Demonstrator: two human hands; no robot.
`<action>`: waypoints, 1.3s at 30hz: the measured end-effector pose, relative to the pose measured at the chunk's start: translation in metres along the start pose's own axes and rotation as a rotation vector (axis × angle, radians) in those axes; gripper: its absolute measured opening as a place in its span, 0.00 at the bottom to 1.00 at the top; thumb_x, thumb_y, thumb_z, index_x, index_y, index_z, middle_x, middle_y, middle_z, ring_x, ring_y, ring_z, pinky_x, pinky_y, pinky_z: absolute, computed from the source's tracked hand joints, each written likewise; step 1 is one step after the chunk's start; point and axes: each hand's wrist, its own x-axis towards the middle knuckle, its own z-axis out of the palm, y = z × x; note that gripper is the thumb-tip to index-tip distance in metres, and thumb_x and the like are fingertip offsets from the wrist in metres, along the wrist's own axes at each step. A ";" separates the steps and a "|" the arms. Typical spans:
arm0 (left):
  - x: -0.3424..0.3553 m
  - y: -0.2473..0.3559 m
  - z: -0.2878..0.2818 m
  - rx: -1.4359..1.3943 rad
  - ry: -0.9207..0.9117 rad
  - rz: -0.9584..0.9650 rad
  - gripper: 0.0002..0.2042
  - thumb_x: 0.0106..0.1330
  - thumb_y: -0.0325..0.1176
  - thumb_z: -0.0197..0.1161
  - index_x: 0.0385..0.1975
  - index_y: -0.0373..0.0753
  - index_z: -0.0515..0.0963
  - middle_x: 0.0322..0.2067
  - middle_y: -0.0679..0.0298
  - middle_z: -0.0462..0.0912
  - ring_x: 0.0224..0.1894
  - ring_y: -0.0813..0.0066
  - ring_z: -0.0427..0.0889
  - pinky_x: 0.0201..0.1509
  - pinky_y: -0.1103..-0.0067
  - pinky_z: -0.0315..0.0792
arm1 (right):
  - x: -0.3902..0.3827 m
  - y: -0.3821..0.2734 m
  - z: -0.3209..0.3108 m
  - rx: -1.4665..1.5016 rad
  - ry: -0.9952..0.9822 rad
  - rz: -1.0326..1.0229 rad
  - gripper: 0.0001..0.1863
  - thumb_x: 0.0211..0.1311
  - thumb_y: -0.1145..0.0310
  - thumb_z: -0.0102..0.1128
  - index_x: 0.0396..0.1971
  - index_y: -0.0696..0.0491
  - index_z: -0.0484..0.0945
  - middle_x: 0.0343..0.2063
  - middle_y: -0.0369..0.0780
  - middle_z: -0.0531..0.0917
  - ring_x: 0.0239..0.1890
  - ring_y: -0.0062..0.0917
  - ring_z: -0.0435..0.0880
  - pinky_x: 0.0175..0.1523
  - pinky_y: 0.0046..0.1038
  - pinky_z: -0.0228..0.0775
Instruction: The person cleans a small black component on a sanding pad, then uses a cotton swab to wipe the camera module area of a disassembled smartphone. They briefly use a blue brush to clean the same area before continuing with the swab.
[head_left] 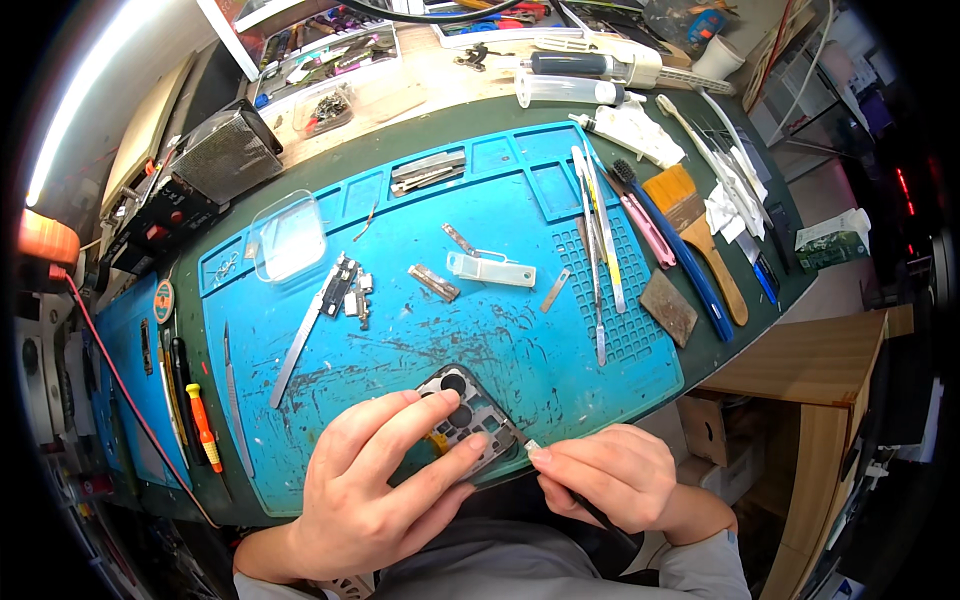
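My left hand [385, 490] is closed on a partly stripped phone [468, 418] at the near edge of the blue mat. Its fingertips press on the phone's upper face, where a round dark part and several metal plates show. My right hand [615, 475] pinches a slim dark-handled pry tool [593, 512] at its pale collar. The tool's thin tip meets the phone's right edge; whether it is wedged in cannot be made out. My left hand hides the phone's lower left part.
The blue mat [420, 335] bears loose metal parts [433, 283], a clear lidless box [288, 238] and tweezers [587, 240]. Brushes [712, 255] and syringes [570, 90] lie along the right and far side. An orange-handled screwdriver [203, 425] rests at left. A wooden cabinet [800, 360] stands at right.
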 end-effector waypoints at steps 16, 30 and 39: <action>-0.021 -0.003 -0.021 -0.021 0.322 0.015 0.16 0.58 0.23 0.78 0.47 0.37 0.88 0.41 0.59 0.90 0.39 0.60 0.84 0.47 0.68 0.78 | -0.009 -0.001 -0.008 -0.164 0.142 0.051 0.21 0.63 0.69 0.80 0.55 0.56 0.88 0.46 0.42 0.88 0.44 0.36 0.89 0.44 0.32 0.83; -0.095 -0.008 -0.001 0.193 0.307 -0.149 0.40 0.70 0.58 0.73 0.71 0.32 0.71 0.61 0.51 0.83 0.60 0.50 0.80 0.65 0.57 0.72 | -0.012 0.001 0.006 -0.240 0.151 -0.002 0.17 0.70 0.63 0.74 0.53 0.56 0.88 0.46 0.42 0.88 0.45 0.35 0.88 0.53 0.37 0.76; -0.081 -0.014 -0.028 -0.086 0.123 -0.283 0.49 0.45 0.25 0.84 0.74 0.30 0.70 0.70 0.52 0.79 0.66 0.49 0.77 0.72 0.61 0.70 | -0.014 0.002 -0.006 -0.107 0.091 -0.002 0.19 0.74 0.57 0.71 0.50 0.58 0.88 0.44 0.44 0.91 0.45 0.37 0.91 0.53 0.38 0.80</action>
